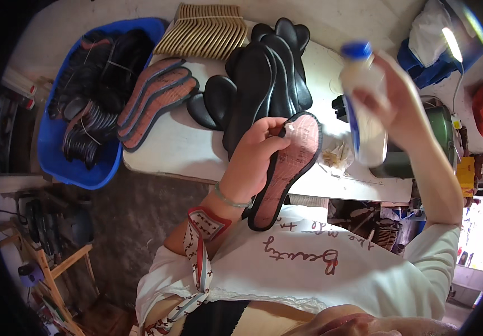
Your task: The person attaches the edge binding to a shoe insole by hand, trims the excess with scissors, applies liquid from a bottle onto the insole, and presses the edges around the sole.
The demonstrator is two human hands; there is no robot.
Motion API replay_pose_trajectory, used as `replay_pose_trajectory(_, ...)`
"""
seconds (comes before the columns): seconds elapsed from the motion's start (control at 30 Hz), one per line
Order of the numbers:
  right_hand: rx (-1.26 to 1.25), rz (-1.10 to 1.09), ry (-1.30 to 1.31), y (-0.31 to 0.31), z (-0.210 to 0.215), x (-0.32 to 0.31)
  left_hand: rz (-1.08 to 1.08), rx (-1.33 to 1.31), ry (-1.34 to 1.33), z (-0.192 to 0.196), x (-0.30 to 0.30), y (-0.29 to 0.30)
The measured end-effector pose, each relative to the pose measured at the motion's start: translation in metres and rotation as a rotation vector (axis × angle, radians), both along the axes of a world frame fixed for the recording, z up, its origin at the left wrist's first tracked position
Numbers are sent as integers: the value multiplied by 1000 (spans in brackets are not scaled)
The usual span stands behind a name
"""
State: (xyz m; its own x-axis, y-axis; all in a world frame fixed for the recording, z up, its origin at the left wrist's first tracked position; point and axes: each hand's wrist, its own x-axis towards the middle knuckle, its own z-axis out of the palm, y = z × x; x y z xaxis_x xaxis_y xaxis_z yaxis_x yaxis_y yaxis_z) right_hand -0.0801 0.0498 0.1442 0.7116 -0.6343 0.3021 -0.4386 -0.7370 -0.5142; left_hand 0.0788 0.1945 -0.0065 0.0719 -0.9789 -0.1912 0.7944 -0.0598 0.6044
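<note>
Well, left hand point(252, 155) pinches pink-faced insole point(289, 167) near wide end — best kept level; right hand point(394, 101) grips blue-capped bottle point(371, 143) — firm hold, no hard squeezing.

Wooden frame point(72, 261) left, lit lamp point(451, 45) right

At left, a tub point(72, 175) held bundles point(84, 131). Right of it, on the bench point(168, 154), lay overlapping insoles point(157, 96), a stack point(198, 35) behind them, and a pile point(261, 84) to their right. Before the pile, the left hand point(255, 147) held one insole point(293, 162); farther right, the right hand point(393, 92) held a bottle point(371, 137).
</note>
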Motion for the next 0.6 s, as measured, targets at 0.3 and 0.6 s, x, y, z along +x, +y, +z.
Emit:
replay_pose_trajectory(0.3,-34,-411,159,-158,-3,18,58,86,54,-6,7,15)
replay_pose_trajectory(0.6,183,-645,206,-260,-123,9,-54,83,117,-14,10,25)
